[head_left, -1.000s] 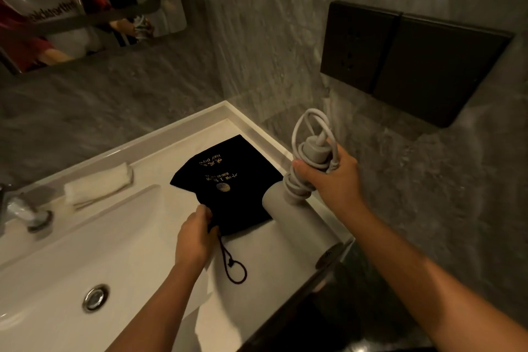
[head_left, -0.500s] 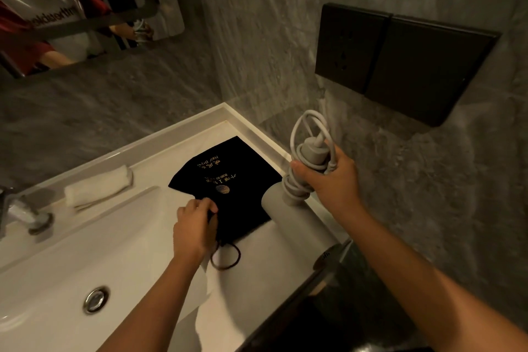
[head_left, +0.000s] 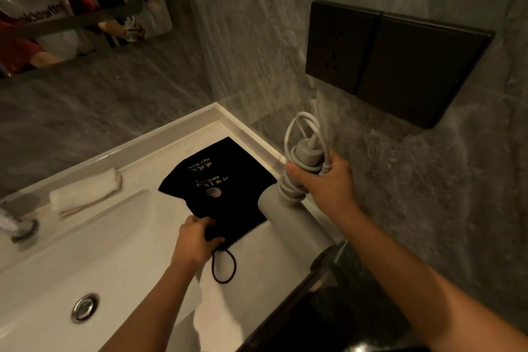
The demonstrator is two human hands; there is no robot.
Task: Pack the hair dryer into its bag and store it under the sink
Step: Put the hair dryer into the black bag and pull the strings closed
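Observation:
A black drawstring bag [head_left: 223, 180] with gold lettering lies flat on the white sink counter [head_left: 257, 260], near the right wall. My left hand [head_left: 194, 240] pinches the bag's near edge, where the dark drawstring loop [head_left: 224, 266] trails out onto the counter. My right hand [head_left: 323, 180] grips the handle of a grey-white hair dryer [head_left: 291, 217]. Its cord [head_left: 303, 134] is wound around the handle with the plug on top. The dryer's barrel points down toward the counter's front right corner, just right of the bag.
A rolled white towel [head_left: 85, 194] lies at the back of the counter, beside the chrome tap [head_left: 17, 226]. The basin with its drain [head_left: 84, 306] is at lower left. Black wall socket plates [head_left: 394, 60] hang above my right hand. A mirror [head_left: 71, 0] is at upper left.
My left hand has shifted slightly along the bag's mouth and gathered the edge; the drawstring loop has moved with it. The right hand and the dryer stay almost still.

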